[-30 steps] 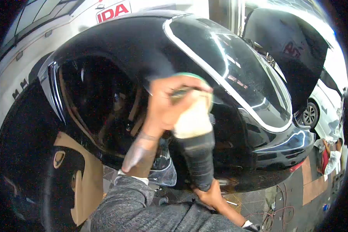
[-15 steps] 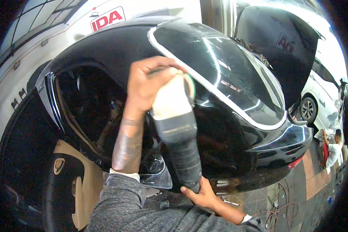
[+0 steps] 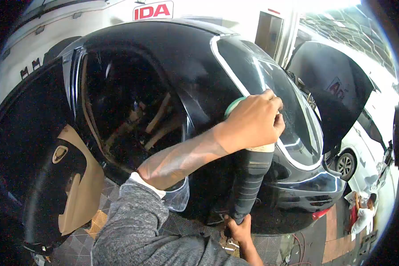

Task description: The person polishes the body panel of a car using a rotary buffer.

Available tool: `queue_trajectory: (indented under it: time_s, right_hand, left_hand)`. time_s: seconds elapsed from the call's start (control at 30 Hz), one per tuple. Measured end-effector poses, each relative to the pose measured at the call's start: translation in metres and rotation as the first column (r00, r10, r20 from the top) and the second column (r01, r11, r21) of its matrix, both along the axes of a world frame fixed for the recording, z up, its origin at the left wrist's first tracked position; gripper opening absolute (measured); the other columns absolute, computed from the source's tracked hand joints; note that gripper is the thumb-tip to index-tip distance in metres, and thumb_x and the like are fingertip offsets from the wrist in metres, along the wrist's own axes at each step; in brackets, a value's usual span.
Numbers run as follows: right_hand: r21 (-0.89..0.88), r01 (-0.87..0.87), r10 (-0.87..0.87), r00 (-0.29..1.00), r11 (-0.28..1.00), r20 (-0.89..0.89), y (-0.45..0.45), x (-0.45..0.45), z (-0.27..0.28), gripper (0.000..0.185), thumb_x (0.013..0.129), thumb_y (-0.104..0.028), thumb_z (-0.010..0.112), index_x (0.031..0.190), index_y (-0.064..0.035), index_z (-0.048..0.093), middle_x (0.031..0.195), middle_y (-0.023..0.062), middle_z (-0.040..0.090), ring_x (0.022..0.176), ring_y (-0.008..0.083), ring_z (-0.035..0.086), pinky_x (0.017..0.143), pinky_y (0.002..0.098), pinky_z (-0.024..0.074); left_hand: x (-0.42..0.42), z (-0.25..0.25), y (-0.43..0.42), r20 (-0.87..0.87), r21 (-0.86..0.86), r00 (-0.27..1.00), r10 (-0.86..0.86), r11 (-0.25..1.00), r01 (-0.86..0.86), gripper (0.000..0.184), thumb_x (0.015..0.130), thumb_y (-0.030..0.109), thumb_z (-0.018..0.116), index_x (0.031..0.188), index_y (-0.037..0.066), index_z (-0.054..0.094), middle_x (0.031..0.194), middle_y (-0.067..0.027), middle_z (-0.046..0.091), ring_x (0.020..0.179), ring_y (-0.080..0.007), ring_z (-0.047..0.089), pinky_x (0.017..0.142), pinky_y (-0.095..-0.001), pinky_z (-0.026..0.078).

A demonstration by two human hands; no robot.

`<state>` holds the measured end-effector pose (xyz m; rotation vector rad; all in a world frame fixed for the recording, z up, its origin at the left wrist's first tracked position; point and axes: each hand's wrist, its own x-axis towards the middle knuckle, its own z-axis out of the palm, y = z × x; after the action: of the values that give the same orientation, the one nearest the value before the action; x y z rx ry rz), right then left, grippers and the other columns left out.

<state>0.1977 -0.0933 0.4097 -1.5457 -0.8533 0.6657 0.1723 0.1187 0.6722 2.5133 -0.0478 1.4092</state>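
Observation:
A car polisher with a dark ribbed body and a pale head lies against the rear side panel of a black car. My left hand is wrapped over its head, hiding much of it. Past the wrist shows a green pad, near the masked window edge. Low down, my right hand grips the back end of the polisher. Pale masking tape runs round the rear window.
On the left, a car door with a beige panel stands wide. A raised black panel and a white car are at the right. Another person crouches there. Red hoses lie on the floor.
The polisher and both hands have moved to the right across the view, and my left forearm now slants further right. The camera view has also shifted, with the car's door side more in sight.

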Motion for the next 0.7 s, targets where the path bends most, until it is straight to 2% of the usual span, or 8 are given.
queue_trajectory:
  time_s: [0.07,0.2,0.27,0.3,0.37,0.47,0.53,0.7]
  right_hand:
    - [0.036,0.009,-0.011,0.999,0.999,0.043,0.013,-0.008,0.007,0.021,0.078,-0.016,0.076,0.089,-0.0016,0.066,0.075,0.0049,0.069,0.063,0.0136,0.063,0.060,0.0304,0.0511]
    - [0.148,-0.031,0.014,0.993,0.988,0.116,0.028,-0.019,0.011,0.021,0.077,-0.015,0.073,0.088,-0.0011,0.063,0.075,0.0032,0.064,0.066,0.0129,0.059,0.062,0.0310,0.0485]
    - [0.066,-0.044,0.042,0.999,0.997,0.034,0.034,-0.028,0.028,0.021,0.077,-0.016,0.073,0.088,-0.0012,0.063,0.075,0.0029,0.064,0.066,0.0129,0.059,0.062,0.0309,0.0484]
    - [-0.004,-0.065,0.064,0.996,0.998,-0.056,0.041,-0.033,0.040,0.021,0.077,-0.016,0.073,0.087,-0.0013,0.063,0.075,0.0027,0.064,0.066,0.0129,0.059,0.062,0.0307,0.0483]
    - [0.111,-0.055,0.038,0.988,0.992,0.151,0.064,-0.035,0.045,0.016,0.080,-0.015,0.072,0.083,-0.0023,0.063,0.072,0.0017,0.063,0.065,0.0107,0.058,0.059,0.0290,0.0468]
    - [0.063,-0.090,0.086,0.994,0.994,0.068,0.087,-0.047,0.060,0.015,0.083,-0.015,0.071,0.084,-0.0027,0.062,0.073,0.0014,0.063,0.064,0.0097,0.057,0.057,0.0288,0.0456]
    - [0.040,-0.127,0.124,0.990,0.991,0.065,0.097,-0.058,0.056,0.032,0.080,-0.018,0.074,0.105,-0.0008,0.063,0.095,0.0091,0.071,0.084,0.0157,0.064,0.078,0.0332,0.0523]
    - [0.058,-0.181,0.185,0.980,0.982,-0.070,0.116,-0.079,0.097,0.038,0.082,-0.021,0.074,0.111,-0.0001,0.061,0.095,0.0093,0.070,0.088,0.0167,0.064,0.082,0.0337,0.0515]
  left_hand:
    - [-0.003,0.001,0.011,0.079,0.138,0.977,0.196,0.969,-0.205,0.028,0.081,0.026,0.066,0.075,-0.001,0.061,0.076,-0.0199,0.061,0.078,-0.0378,0.066,0.074,-0.0470,0.054]
    - [-0.024,0.024,0.027,-0.009,0.167,0.972,0.233,0.959,-0.228,0.031,0.079,0.030,0.067,0.076,-0.001,0.065,0.076,-0.0205,0.064,0.073,-0.0390,0.067,0.069,-0.0475,0.056]
    - [-0.036,0.040,0.034,-0.157,0.147,0.931,0.328,0.941,-0.306,0.034,0.076,0.034,0.067,0.074,-0.001,0.068,0.074,-0.0217,0.066,0.071,-0.0401,0.068,0.066,-0.0478,0.057]
    - [-0.037,0.044,0.043,-0.109,0.156,0.921,0.375,0.921,-0.357,0.035,0.076,0.034,0.066,0.071,-0.001,0.069,0.074,-0.0234,0.067,0.072,-0.0402,0.069,0.069,-0.0483,0.057]
    - [-0.043,0.055,0.059,-0.054,0.142,0.910,0.412,0.905,-0.401,0.038,0.075,0.037,0.065,0.071,0.000,0.070,0.074,-0.0244,0.067,0.072,-0.0416,0.068,0.071,-0.0492,0.056]
    - [-0.054,0.075,0.079,-0.071,0.125,0.920,0.385,0.919,-0.374,0.041,0.073,0.041,0.065,0.073,0.001,0.072,0.074,-0.0248,0.067,0.073,-0.0419,0.068,0.074,-0.0493,0.056]
    - [-0.052,0.085,0.093,-0.071,0.169,0.909,0.411,0.903,-0.395,0.042,0.072,0.043,0.066,0.075,0.001,0.072,0.074,-0.0249,0.067,0.074,-0.0420,0.068,0.075,-0.0490,0.056]
    - [-0.052,0.104,0.122,-0.081,0.266,0.880,0.468,0.861,-0.433,0.048,0.073,0.048,0.066,0.078,0.001,0.073,0.078,-0.0241,0.068,0.077,-0.0403,0.068,0.076,-0.0461,0.055]
